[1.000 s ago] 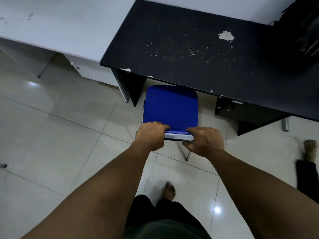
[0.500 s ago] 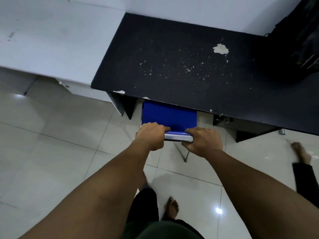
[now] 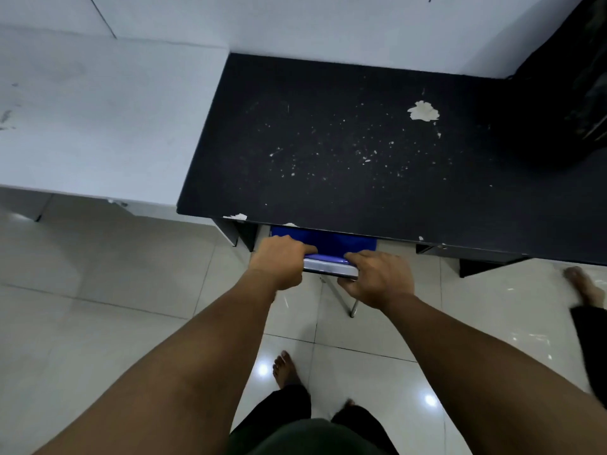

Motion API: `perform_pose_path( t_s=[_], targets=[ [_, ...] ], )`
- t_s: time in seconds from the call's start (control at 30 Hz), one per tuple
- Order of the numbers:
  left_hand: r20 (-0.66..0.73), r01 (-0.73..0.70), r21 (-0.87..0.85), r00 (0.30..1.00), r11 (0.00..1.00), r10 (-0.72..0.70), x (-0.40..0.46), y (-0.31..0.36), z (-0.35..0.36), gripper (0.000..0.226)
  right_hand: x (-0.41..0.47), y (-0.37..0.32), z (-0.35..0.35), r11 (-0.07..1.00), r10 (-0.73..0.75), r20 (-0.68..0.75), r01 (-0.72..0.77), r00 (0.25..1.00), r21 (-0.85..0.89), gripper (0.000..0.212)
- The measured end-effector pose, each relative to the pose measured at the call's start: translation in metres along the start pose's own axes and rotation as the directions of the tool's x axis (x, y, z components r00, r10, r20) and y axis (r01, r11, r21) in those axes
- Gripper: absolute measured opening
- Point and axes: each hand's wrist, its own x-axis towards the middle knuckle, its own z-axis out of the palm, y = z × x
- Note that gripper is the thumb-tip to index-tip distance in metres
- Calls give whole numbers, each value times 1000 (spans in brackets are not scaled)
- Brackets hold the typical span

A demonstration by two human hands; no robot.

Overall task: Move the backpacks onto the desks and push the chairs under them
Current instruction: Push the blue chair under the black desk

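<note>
A blue chair [image 3: 335, 243] stands with most of its seat hidden beneath the black desk [image 3: 345, 159]; only a narrow blue strip and the top of its backrest show. My left hand [image 3: 281, 257] grips the left end of the backrest's top edge. My right hand [image 3: 374, 277] grips the right end. One metal chair leg [image 3: 353, 310] shows below my right hand. A dark backpack [image 3: 571, 83] sits on the desk's far right corner, partly cut off by the frame edge.
A white desk [image 3: 98, 119] adjoins the black desk on the left. The floor is glossy pale tile. My bare feet [image 3: 285, 369] are behind the chair. Another person's foot [image 3: 584, 287] is on the floor at the right, near the desk's drawer unit [image 3: 473, 257].
Both hands have pushed the chair forward under the black desk; far less of the blue seat shows now. I have stepped closer to the desk.
</note>
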Motion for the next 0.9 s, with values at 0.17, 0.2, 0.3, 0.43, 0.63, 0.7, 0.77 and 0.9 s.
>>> perform_pose_path(
  t_s=[0.17, 0.2, 0.3, 0.43, 0.63, 0.7, 0.77, 0.9],
  targets=[
    [-48, -13, 25, 999, 1000, 14, 4, -8, 1, 43, 14, -2, -7, 999, 24, 89, -21, 996, -28, 48],
    [-42, -17, 21, 999, 1000, 17, 6, -2, 1, 43, 13, 2, -11, 999, 31, 105, -29, 994, -26, 45],
    [-38, -5, 26, 999, 1000, 6, 12, 13, -1, 44, 18, 15, -19, 999, 54, 107, -52, 993, -15, 36],
    [-69, -3, 31, 998, 1000, 5, 21, 18, -6, 42, 26, 27, -23, 998, 64, 100, -64, 993, -3, 35],
    [-55, -42, 29, 998, 999, 43, 40, 2, -13, 40, 35, 27, -14, 993, 109, 21, -110, 994, 44, 44],
    [-41, -50, 24, 998, 998, 51, 41, -2, -13, 40, 38, 27, -10, 994, 93, 13, -93, 996, 57, 48],
    [-42, -69, 28, 997, 997, 70, 42, -2, -13, 41, 41, 29, -8, 994, 85, 19, -86, 996, 64, 50],
    [-27, -99, 24, 995, 995, 99, 45, -6, -10, 42, 42, 29, -5, 993, 99, 30, -101, 995, 63, 54]
  ],
)
